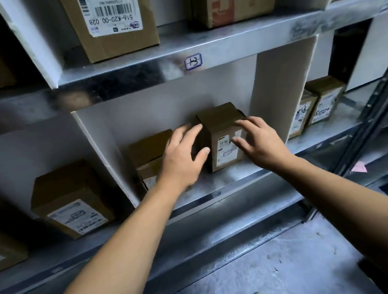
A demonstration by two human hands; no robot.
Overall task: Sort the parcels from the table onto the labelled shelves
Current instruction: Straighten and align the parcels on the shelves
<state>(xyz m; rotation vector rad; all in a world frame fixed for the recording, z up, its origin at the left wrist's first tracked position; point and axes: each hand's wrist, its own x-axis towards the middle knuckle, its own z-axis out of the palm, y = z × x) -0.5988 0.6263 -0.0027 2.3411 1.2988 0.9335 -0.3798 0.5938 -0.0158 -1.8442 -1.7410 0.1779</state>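
Big metal rack (126, 81) fills the view, with white dividers (280, 87) splitting it into bays. The lower shelf (230, 176) is where it's happening. In the middle bay, under a handwritten tag (193, 61) reading 13, stands the parcel (220, 127). It's a small brown cardboard box, upright, with a white printed label on its front face. Just to its left sits another brown box (148, 151), partly hidden by the wrist. The left hand (184, 156) is at the parcel's left side, fingers straight and spread, thumb by the front corner. The right hand (258, 141) is at the front right, fingers loose and splayed over the label. Neither hand curls round it; whether the fingertips actually touch, I cannot tell.
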